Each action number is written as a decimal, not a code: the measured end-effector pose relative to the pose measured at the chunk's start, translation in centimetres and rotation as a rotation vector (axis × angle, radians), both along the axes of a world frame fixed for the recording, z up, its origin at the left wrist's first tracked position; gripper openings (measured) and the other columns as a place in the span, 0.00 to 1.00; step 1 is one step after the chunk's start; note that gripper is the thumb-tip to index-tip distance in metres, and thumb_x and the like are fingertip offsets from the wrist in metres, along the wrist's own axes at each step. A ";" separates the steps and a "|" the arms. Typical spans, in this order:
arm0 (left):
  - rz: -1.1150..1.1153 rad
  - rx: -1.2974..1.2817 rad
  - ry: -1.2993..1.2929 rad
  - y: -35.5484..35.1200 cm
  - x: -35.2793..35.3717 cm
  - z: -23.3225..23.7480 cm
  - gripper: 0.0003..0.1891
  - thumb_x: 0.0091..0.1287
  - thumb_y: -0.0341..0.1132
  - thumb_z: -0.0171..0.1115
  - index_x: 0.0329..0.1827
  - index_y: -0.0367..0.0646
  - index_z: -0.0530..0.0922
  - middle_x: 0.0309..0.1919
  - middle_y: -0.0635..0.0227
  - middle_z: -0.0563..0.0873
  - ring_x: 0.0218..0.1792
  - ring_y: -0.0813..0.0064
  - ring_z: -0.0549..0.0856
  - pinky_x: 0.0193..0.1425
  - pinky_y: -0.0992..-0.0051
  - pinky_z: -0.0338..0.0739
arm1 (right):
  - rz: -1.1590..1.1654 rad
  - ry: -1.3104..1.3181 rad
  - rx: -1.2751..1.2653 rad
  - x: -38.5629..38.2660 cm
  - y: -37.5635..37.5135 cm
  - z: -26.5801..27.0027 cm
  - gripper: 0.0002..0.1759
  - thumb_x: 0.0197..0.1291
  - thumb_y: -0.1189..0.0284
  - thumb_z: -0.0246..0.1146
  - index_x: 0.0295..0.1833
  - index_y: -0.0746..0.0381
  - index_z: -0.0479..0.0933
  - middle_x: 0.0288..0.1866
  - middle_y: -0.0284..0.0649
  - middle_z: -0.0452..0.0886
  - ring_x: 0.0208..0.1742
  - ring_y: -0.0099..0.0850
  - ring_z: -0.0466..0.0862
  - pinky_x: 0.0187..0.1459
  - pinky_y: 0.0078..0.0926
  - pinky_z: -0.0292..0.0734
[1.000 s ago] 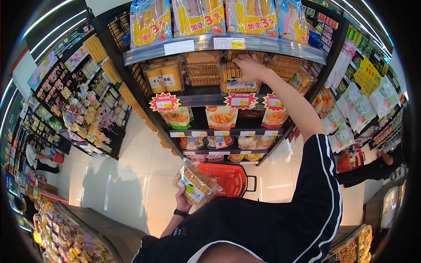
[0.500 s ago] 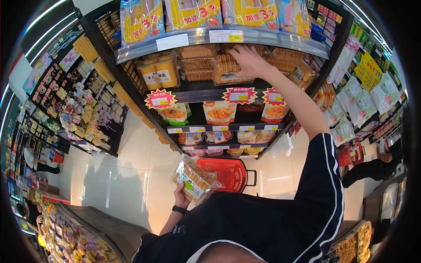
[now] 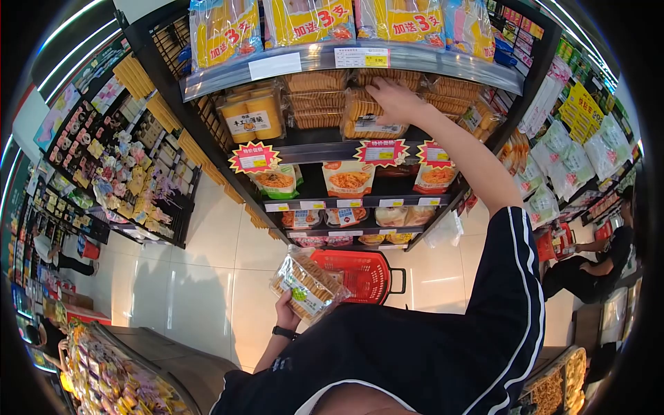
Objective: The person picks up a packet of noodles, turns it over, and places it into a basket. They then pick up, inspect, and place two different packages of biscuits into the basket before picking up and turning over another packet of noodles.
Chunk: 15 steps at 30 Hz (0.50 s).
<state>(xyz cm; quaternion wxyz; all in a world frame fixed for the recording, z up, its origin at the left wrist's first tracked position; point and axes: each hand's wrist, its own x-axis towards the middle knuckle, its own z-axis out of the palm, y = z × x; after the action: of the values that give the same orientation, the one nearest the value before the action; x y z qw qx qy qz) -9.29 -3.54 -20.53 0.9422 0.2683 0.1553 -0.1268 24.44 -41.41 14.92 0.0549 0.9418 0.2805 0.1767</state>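
Observation:
In my left hand point(image 3: 286, 311), at chest height, is a clear-wrapped pack of biscuits point(image 3: 309, 285) with a green and white label. My right hand point(image 3: 395, 102) reaches into the shelf under the top ledge. Its fingers rest on a pack of round biscuits point(image 3: 364, 114) at the front; the palm side is hidden, so its grip is unclear. Beside that pack stand stacked biscuits point(image 3: 315, 100) on the left and more packs point(image 3: 451, 95) on the right. A yellow pack point(image 3: 251, 119) sits at the shelf's left end.
A red basket point(image 3: 353, 271) stands on the floor below the shelf. Lower shelves hold pouches point(image 3: 347, 178) and trays of food. Star-shaped price tags point(image 3: 254, 158) hang from the shelf edge. People point(image 3: 588, 266) are in the aisle at right and at far left.
My right hand has shifted slightly right and down along the biscuit pack. At right, the person has come further into view. My left hand keeps its pack in nearly the same place.

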 end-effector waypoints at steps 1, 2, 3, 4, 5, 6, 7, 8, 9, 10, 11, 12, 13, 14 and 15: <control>0.007 -0.001 0.007 0.0 -0.1 0.0 0.27 0.67 0.39 0.55 0.67 0.39 0.66 0.61 0.57 0.78 0.61 0.59 0.78 0.68 0.58 0.70 | -0.030 0.018 -0.034 -0.1 0.1 0.2 0.41 0.42 0.65 0.73 0.64 0.65 0.66 0.61 0.53 0.68 0.65 0.50 0.69 0.61 0.57 0.67; 0.017 0.012 0.019 0.0 -0.2 0.0 0.27 0.67 0.39 0.54 0.67 0.39 0.66 0.60 0.57 0.78 0.61 0.59 0.78 0.68 0.58 0.70 | -0.060 0.034 -0.067 -0.5 0.2 0.7 0.43 0.41 0.64 0.73 0.65 0.65 0.65 0.62 0.53 0.67 0.65 0.50 0.69 0.61 0.54 0.68; 0.027 0.026 0.031 0.0 -0.3 0.0 0.27 0.67 0.40 0.54 0.67 0.38 0.66 0.60 0.57 0.78 0.60 0.59 0.78 0.68 0.58 0.70 | -0.090 0.050 -0.098 -0.6 0.4 0.9 0.44 0.41 0.64 0.74 0.65 0.65 0.65 0.62 0.53 0.67 0.65 0.50 0.69 0.62 0.51 0.69; 0.036 0.040 0.043 0.1 -0.3 0.0 0.27 0.67 0.40 0.54 0.67 0.38 0.66 0.60 0.57 0.78 0.60 0.59 0.78 0.68 0.58 0.70 | -0.079 0.033 -0.091 -0.6 0.5 0.8 0.44 0.41 0.64 0.74 0.65 0.65 0.65 0.62 0.53 0.68 0.65 0.50 0.70 0.61 0.51 0.70; 0.027 0.034 0.038 0.2 -0.3 -0.1 0.27 0.67 0.40 0.54 0.67 0.38 0.66 0.60 0.57 0.78 0.60 0.59 0.78 0.68 0.58 0.70 | -0.069 0.016 -0.086 -0.7 0.3 0.8 0.43 0.40 0.65 0.73 0.64 0.65 0.66 0.61 0.52 0.68 0.64 0.50 0.70 0.59 0.51 0.71; 0.017 0.026 0.033 0.2 -0.2 -0.2 0.27 0.67 0.40 0.54 0.67 0.38 0.66 0.60 0.57 0.78 0.60 0.59 0.78 0.68 0.58 0.70 | -0.061 0.000 -0.083 -0.8 0.1 0.7 0.43 0.40 0.65 0.73 0.64 0.65 0.66 0.60 0.52 0.68 0.63 0.50 0.71 0.58 0.51 0.72; 0.007 0.018 0.029 0.2 -0.2 -0.3 0.27 0.67 0.41 0.54 0.67 0.38 0.66 0.60 0.57 0.78 0.60 0.59 0.78 0.68 0.58 0.70 | -0.060 -0.003 -0.063 -0.8 0.1 0.5 0.42 0.40 0.66 0.73 0.63 0.65 0.66 0.59 0.52 0.69 0.63 0.50 0.71 0.57 0.51 0.73; -0.002 0.019 0.025 0.2 0.0 -0.2 0.27 0.67 0.41 0.54 0.67 0.38 0.66 0.60 0.57 0.78 0.60 0.59 0.78 0.68 0.58 0.70 | -0.060 -0.006 -0.042 -0.9 0.2 0.4 0.41 0.40 0.67 0.72 0.62 0.65 0.67 0.58 0.51 0.70 0.62 0.50 0.72 0.56 0.51 0.74; -0.012 0.021 0.022 0.1 0.1 0.0 0.27 0.67 0.41 0.54 0.67 0.38 0.66 0.60 0.57 0.78 0.60 0.59 0.78 0.68 0.58 0.70 | -0.060 -0.007 -0.020 -0.9 0.2 0.1 0.40 0.39 0.67 0.72 0.62 0.65 0.67 0.57 0.51 0.70 0.61 0.50 0.72 0.55 0.51 0.74; -0.022 0.024 0.019 0.0 0.2 0.2 0.27 0.67 0.41 0.54 0.67 0.38 0.66 0.60 0.57 0.78 0.60 0.59 0.78 0.68 0.58 0.70 | -0.052 -0.010 -0.054 -0.6 0.5 -0.2 0.39 0.39 0.68 0.71 0.61 0.65 0.68 0.56 0.51 0.70 0.61 0.50 0.73 0.55 0.51 0.74; -0.038 0.018 0.018 0.0 0.3 0.1 0.27 0.67 0.40 0.54 0.67 0.38 0.66 0.60 0.57 0.78 0.60 0.59 0.78 0.68 0.58 0.70 | -0.045 -0.011 -0.085 -0.1 0.9 -0.5 0.39 0.39 0.68 0.71 0.61 0.65 0.68 0.56 0.51 0.71 0.61 0.50 0.73 0.55 0.51 0.75; -0.057 0.013 0.017 0.0 0.6 -0.1 0.27 0.67 0.40 0.55 0.67 0.38 0.66 0.60 0.57 0.78 0.60 0.59 0.78 0.68 0.58 0.70 | -0.041 -0.012 -0.115 0.0 1.3 -0.7 0.39 0.39 0.68 0.71 0.61 0.66 0.68 0.56 0.51 0.71 0.60 0.49 0.73 0.55 0.51 0.75; -0.077 0.008 0.014 0.0 0.9 -0.2 0.27 0.67 0.40 0.55 0.67 0.38 0.66 0.59 0.57 0.78 0.60 0.59 0.78 0.68 0.58 0.70 | -0.051 -0.008 -0.138 -0.1 1.7 -0.8 0.38 0.39 0.68 0.71 0.61 0.66 0.69 0.56 0.51 0.71 0.60 0.49 0.74 0.54 0.51 0.75; -0.081 0.040 0.012 0.0 1.2 -0.2 0.28 0.66 0.42 0.55 0.67 0.38 0.66 0.60 0.56 0.78 0.60 0.58 0.78 0.68 0.57 0.70 | -0.061 -0.005 -0.160 -0.1 2.3 -0.8 0.38 0.39 0.68 0.71 0.61 0.66 0.69 0.56 0.51 0.71 0.60 0.49 0.74 0.54 0.51 0.75; -0.083 0.068 0.008 -0.4 1.5 -0.2 0.29 0.65 0.43 0.55 0.67 0.38 0.66 0.60 0.55 0.78 0.60 0.56 0.78 0.67 0.56 0.71 | -0.068 -0.004 -0.184 -0.1 2.4 -0.6 0.38 0.39 0.69 0.70 0.61 0.66 0.69 0.56 0.51 0.71 0.60 0.49 0.74 0.54 0.51 0.75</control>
<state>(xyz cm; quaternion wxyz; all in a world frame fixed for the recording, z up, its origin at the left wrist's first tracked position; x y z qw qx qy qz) -7.83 -3.90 -20.75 0.9258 0.3060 0.1520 -0.1615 24.33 -39.01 14.29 0.1480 0.9413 0.2635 0.1503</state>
